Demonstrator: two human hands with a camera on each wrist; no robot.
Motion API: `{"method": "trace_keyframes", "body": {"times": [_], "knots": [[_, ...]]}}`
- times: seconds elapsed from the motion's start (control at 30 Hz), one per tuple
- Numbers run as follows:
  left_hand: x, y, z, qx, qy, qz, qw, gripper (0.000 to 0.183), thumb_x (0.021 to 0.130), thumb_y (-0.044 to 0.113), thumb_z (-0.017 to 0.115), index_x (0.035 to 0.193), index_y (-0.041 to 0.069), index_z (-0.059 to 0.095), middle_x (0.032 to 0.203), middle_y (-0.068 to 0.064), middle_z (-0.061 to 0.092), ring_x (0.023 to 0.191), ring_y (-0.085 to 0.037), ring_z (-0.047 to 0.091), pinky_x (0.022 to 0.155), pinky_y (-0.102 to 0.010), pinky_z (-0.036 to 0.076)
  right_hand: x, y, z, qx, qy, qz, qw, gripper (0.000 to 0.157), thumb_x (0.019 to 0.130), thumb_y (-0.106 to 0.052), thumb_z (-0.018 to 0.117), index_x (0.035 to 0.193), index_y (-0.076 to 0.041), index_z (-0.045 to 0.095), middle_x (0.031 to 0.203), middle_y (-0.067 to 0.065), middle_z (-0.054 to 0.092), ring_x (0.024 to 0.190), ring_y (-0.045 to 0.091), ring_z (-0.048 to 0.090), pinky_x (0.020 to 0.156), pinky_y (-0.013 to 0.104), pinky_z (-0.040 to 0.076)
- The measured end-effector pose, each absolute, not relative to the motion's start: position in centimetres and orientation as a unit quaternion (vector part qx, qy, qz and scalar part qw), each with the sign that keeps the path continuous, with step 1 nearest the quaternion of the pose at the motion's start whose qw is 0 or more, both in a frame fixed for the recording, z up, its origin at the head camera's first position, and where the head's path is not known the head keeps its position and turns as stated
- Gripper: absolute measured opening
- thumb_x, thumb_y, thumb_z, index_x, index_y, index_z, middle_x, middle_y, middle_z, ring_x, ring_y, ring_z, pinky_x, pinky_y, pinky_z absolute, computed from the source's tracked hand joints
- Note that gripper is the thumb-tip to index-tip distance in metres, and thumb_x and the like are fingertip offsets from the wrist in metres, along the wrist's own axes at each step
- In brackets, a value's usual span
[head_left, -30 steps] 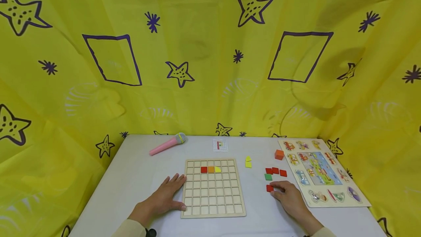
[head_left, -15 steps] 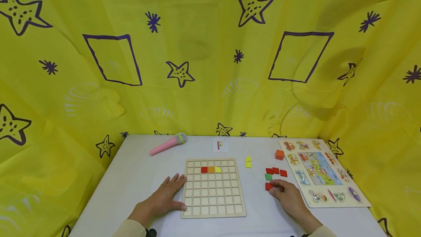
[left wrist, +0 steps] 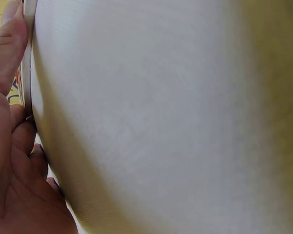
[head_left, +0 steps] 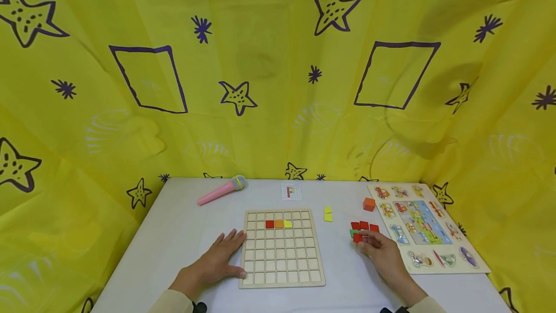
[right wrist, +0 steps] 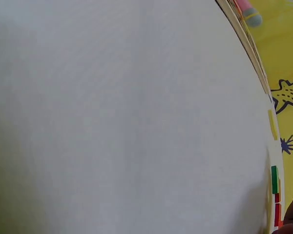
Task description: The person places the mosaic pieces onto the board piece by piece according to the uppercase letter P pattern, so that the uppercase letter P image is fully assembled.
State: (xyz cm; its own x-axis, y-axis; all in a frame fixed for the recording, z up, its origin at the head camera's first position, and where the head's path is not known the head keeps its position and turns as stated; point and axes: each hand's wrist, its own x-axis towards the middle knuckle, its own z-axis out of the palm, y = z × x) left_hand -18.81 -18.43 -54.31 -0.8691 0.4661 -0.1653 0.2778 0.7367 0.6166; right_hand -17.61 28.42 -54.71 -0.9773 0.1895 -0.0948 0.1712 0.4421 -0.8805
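Note:
My left hand (head_left: 216,259) lies flat with fingers spread along the left edge of a wooden grid board (head_left: 281,264), its thumb touching the board near the front corner. One red, one orange and one yellow tile (head_left: 288,224) sit side by side in the board's upper part. On the right, my right hand (head_left: 384,257) pinches a red square tile (head_left: 357,238) between thumb and fingers. That tile partly covers a green tile (head_left: 353,232). Several other red tiles (head_left: 364,225) lie just behind. In the right wrist view only some fingertips show at the lower right edge.
Two yellow pieces (head_left: 328,217) lie right of the board. An orange cube (head_left: 368,204) and a picture puzzle board (head_left: 451,260) are farther right. A pink toy microphone (head_left: 221,192) and a small pattern card (head_left: 291,192) lie at the back, before a yellow curtain (head_left: 269,134).
My right hand has moved the red tile away from me, from in front of the green tile to partly over it. The left hand has stayed in place.

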Motion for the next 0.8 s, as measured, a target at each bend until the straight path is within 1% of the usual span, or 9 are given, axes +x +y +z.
{"method": "trace_keyframes", "body": {"times": [0.1, 0.2, 0.33, 0.4, 0.53, 0.63, 0.8], "knots": [[-18.7, -18.4, -54.3, 0.202, 0.919, 0.300, 0.156, 0.110, 0.078, 0.051, 0.087, 0.164, 0.007, 0.036, 0.172, -0.013, 0.033, 0.162, -0.041, 0.019, 0.131, -0.066, 0.009, -18.0, 28.3, -54.8, -0.113, -0.827, 0.551, 0.004, 0.038, 0.098, -0.010, 0.076, 0.133, 0.001, 0.068, 0.117, 0.011, 0.075, 0.094, 0.002, 0.065, 0.077, 0.016, 0.060], [-18.8, -18.5, -54.4, 0.203, 0.920, 0.298, 0.153, 0.110, 0.078, 0.051, 0.087, 0.164, 0.007, 0.036, 0.172, -0.014, 0.034, 0.162, -0.041, 0.019, 0.131, -0.066, 0.010, -18.5, 28.0, -55.0, -0.114, -0.814, 0.570, 0.007, 0.039, 0.097, -0.010, 0.077, 0.133, 0.001, 0.069, 0.113, 0.009, 0.076, 0.088, 0.003, 0.066, 0.069, 0.018, 0.057], [-18.7, -18.6, -54.2, 0.202, 0.919, 0.301, 0.154, 0.110, 0.078, 0.050, 0.087, 0.164, 0.007, 0.036, 0.172, -0.014, 0.033, 0.162, -0.041, 0.019, 0.131, -0.067, 0.010, -19.2, 26.9, -54.8, -0.106, -0.809, 0.577, 0.017, 0.037, 0.095, -0.007, 0.077, 0.131, 0.000, 0.070, 0.106, 0.009, 0.077, 0.081, 0.007, 0.064, 0.060, 0.021, 0.052], [-18.7, -18.6, -54.2, 0.201, 0.919, 0.303, 0.154, 0.109, 0.078, 0.050, 0.088, 0.164, 0.007, 0.036, 0.172, -0.014, 0.033, 0.162, -0.042, 0.019, 0.131, -0.067, 0.010, -19.5, 26.1, -54.5, -0.096, -0.813, 0.574, 0.019, 0.036, 0.095, -0.006, 0.077, 0.130, -0.001, 0.071, 0.104, 0.009, 0.076, 0.081, 0.008, 0.064, 0.062, 0.020, 0.053], [-18.7, -18.6, -54.2, 0.204, 0.918, 0.303, 0.153, 0.109, 0.078, 0.050, 0.087, 0.164, 0.006, 0.036, 0.172, -0.014, 0.034, 0.162, -0.042, 0.019, 0.131, -0.067, 0.010, -20.3, 24.3, -53.6, -0.070, -0.819, 0.569, 0.020, 0.034, 0.095, -0.004, 0.077, 0.128, -0.003, 0.073, 0.106, 0.008, 0.075, 0.089, 0.010, 0.065, 0.071, 0.017, 0.058], [-18.7, -18.6, -54.2, 0.209, 0.918, 0.303, 0.151, 0.109, 0.079, 0.050, 0.087, 0.164, 0.005, 0.036, 0.171, -0.015, 0.034, 0.162, -0.042, 0.019, 0.131, -0.066, 0.009, -20.6, 22.8, -53.0, -0.052, -0.812, 0.582, 0.019, 0.034, 0.095, -0.003, 0.076, 0.129, -0.003, 0.073, 0.109, 0.010, 0.074, 0.093, 0.013, 0.065, 0.077, 0.016, 0.059], [-18.7, -18.5, -54.1, 0.215, 0.918, 0.298, 0.147, 0.109, 0.079, 0.050, 0.087, 0.164, 0.004, 0.036, 0.171, -0.016, 0.034, 0.162, -0.042, 0.020, 0.132, -0.065, 0.009, -21.1, 20.2, -52.2, -0.041, -0.797, 0.602, 0.012, 0.035, 0.094, -0.002, 0.077, 0.128, -0.004, 0.073, 0.111, 0.009, 0.075, 0.096, 0.016, 0.066, 0.079, 0.014, 0.059]]}}
